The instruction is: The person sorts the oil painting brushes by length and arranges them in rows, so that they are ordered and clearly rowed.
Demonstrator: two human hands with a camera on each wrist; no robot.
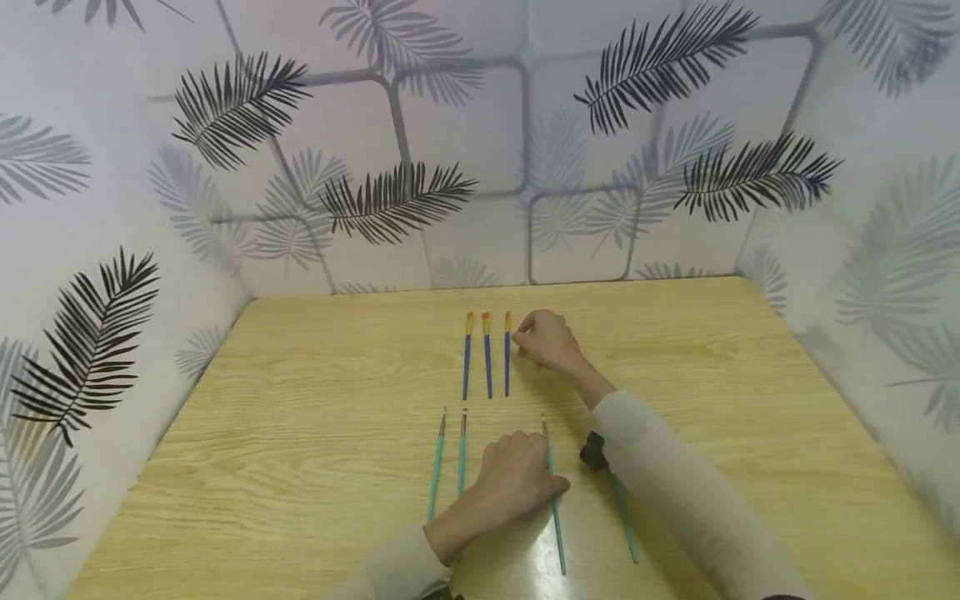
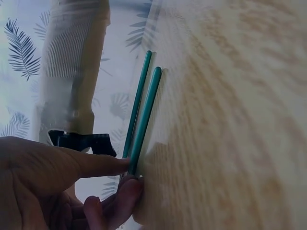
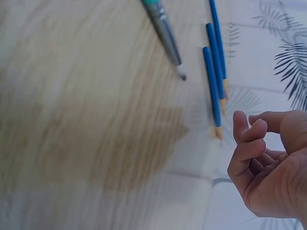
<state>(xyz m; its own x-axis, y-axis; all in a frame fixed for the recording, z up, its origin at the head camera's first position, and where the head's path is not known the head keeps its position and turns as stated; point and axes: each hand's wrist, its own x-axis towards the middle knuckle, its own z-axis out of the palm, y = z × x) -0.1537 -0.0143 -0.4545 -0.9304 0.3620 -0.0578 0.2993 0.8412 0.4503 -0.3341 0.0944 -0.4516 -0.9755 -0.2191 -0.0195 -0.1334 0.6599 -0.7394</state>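
Three blue paintbrushes with orange bristles lie side by side toward the back of the table; the rightmost blue paintbrush (image 1: 507,364) is nearest my right hand (image 1: 551,342). That hand is just right of it, fingers loosely curled and nothing between thumb and fingertips in the right wrist view. My left hand (image 1: 517,471) is lower down, pinching a teal paintbrush (image 2: 145,120) between thumb and finger close to the tabletop. Another teal paintbrush (image 1: 624,517) lies to its right, its upper part hidden by the right sleeve.
Two more teal paintbrushes lie left of my left hand, the outer teal brush (image 1: 436,467) and the inner teal brush (image 1: 461,454), partly hidden by the arm. A wood-grain table (image 1: 300,433) meets a leaf-patterned backdrop (image 1: 465,125) at the back and sides.
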